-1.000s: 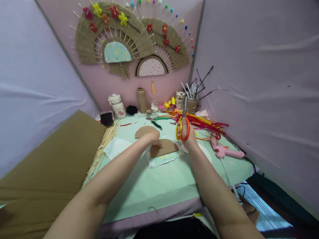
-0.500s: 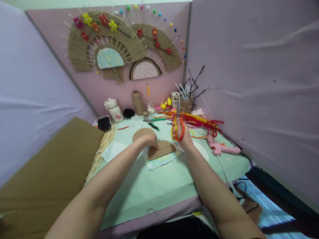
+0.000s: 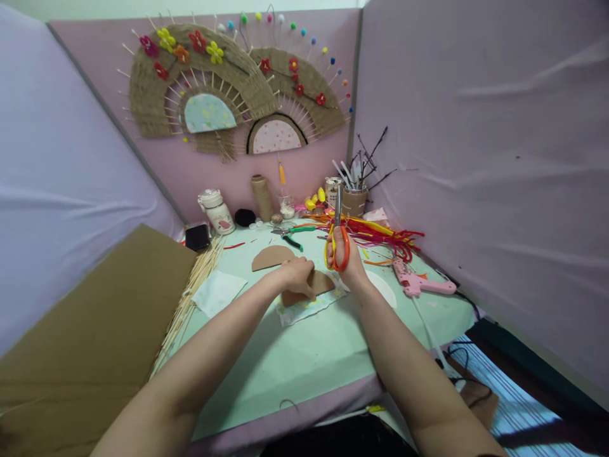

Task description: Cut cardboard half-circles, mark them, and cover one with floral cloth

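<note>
My right hand [image 3: 349, 259] is wrapped round the handles of a pair of scissors [image 3: 338, 209] with red and yellow grips, the blades pointing up and away from me. My left hand [image 3: 299, 277] lies over a cardboard half-circle [image 3: 324, 284], its thumb on the near face and its fingers curled at the far edge. Under that cardboard is a piece of pale floral cloth [image 3: 304, 311], its uneven border showing on the near side and at the right. Another cardboard half-circle [image 3: 271, 256] rests just behind my left wrist.
A pink glue gun [image 3: 423, 284] lies at right, near a white round piece [image 3: 382, 289]. Green-handled pliers [image 3: 292, 241], pipe cleaners [image 3: 380, 235], a twine spool [image 3: 262, 198] and a white bottle [image 3: 217, 212] are farther back. Thin sticks [image 3: 190, 285] and large cardboard [image 3: 104, 324] lie left.
My left hand has shifted right, from the half-circle's left corner to over its middle, with the thumb now on its face. The scissors stay upright in my right hand.
</note>
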`<move>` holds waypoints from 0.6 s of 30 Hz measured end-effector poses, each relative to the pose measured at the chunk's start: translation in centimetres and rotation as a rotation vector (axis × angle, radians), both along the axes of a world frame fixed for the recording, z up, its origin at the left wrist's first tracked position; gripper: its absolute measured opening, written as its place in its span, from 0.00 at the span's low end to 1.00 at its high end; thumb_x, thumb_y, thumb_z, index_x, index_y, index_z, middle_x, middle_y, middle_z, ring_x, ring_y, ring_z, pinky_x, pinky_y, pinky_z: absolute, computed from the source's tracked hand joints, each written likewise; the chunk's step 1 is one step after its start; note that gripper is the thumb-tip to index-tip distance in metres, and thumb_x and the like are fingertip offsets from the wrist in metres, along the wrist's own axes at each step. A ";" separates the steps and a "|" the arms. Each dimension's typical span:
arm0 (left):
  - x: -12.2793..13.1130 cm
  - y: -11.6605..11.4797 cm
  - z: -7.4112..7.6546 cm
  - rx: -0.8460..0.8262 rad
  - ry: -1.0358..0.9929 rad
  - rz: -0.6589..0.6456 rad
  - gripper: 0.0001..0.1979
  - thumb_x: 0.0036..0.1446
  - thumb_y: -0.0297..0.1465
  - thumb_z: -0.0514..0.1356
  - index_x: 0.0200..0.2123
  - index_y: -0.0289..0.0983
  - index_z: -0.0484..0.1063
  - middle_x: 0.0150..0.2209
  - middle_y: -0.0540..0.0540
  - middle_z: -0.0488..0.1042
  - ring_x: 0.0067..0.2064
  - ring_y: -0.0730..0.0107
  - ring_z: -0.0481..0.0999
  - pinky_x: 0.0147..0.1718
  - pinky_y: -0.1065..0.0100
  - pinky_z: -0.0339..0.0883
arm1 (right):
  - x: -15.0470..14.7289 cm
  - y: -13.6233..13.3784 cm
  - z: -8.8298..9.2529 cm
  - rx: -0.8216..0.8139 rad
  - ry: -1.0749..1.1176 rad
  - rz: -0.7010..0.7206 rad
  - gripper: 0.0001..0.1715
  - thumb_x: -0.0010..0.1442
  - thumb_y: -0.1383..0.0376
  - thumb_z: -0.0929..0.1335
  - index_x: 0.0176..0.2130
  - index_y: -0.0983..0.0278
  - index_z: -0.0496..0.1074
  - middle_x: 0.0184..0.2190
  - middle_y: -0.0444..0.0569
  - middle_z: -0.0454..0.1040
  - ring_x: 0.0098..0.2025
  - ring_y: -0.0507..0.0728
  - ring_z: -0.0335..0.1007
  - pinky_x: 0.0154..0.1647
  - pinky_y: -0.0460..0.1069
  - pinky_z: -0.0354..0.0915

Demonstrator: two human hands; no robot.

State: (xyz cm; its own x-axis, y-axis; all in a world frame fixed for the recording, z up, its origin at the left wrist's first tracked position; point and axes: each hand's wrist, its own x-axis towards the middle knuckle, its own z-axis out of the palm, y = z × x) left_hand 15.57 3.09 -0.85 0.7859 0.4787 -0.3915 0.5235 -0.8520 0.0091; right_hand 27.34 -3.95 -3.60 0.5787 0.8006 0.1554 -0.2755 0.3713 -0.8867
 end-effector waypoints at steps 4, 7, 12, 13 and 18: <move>0.0 -0.5 -0.5 -0.007 -0.026 0.005 0.39 0.40 0.48 0.66 0.54 0.37 0.63 0.54 0.35 0.67 0.55 0.47 0.68 0.51 0.52 0.64 | 0.0 0.0 0.1 -0.013 0.017 0.004 0.27 0.57 0.40 0.66 0.31 0.61 0.63 0.15 0.35 0.60 0.12 0.46 0.54 0.08 0.40 0.53; -0.7 0.0 0.0 -0.040 -0.081 0.005 0.40 0.41 0.46 0.65 0.57 0.37 0.60 0.54 0.37 0.67 0.55 0.50 0.69 0.50 0.57 0.64 | 0.1 0.0 0.1 0.005 0.021 0.007 0.26 0.57 0.41 0.66 0.32 0.61 0.63 0.15 0.35 0.60 0.12 0.46 0.54 0.09 0.40 0.53; -2.0 3.6 3.2 0.049 -0.152 0.067 0.37 0.44 0.45 0.64 0.56 0.38 0.62 0.55 0.37 0.66 0.53 0.52 0.70 0.49 0.61 0.64 | 0.3 -0.1 0.5 0.031 0.054 -0.106 0.27 0.57 0.40 0.65 0.30 0.61 0.62 0.15 0.35 0.60 0.12 0.46 0.55 0.09 0.40 0.53; -2.1 4.5 3.9 0.112 -0.166 0.109 0.37 0.44 0.45 0.64 0.57 0.38 0.61 0.56 0.36 0.65 0.54 0.50 0.69 0.50 0.59 0.63 | 0.4 -0.2 0.6 0.035 0.074 -0.114 0.28 0.57 0.40 0.65 0.30 0.61 0.62 0.15 0.35 0.59 0.12 0.46 0.54 0.09 0.40 0.53; -1.7 6.5 4.7 0.225 -0.225 0.221 0.40 0.44 0.44 0.65 0.60 0.39 0.60 0.64 0.36 0.59 0.62 0.46 0.60 0.56 0.56 0.57 | 0.5 -0.2 0.8 0.019 0.128 -0.080 0.29 0.56 0.39 0.65 0.29 0.61 0.61 0.14 0.34 0.58 0.12 0.45 0.53 0.10 0.40 0.51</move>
State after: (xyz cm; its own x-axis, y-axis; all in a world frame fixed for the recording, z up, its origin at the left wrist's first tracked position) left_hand 13.84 9.56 3.82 0.7083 0.7006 -0.0865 0.7011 -0.7124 -0.0295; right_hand 27.79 -4.13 -2.80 0.6563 0.7490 0.0909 -0.3549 0.4128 -0.8388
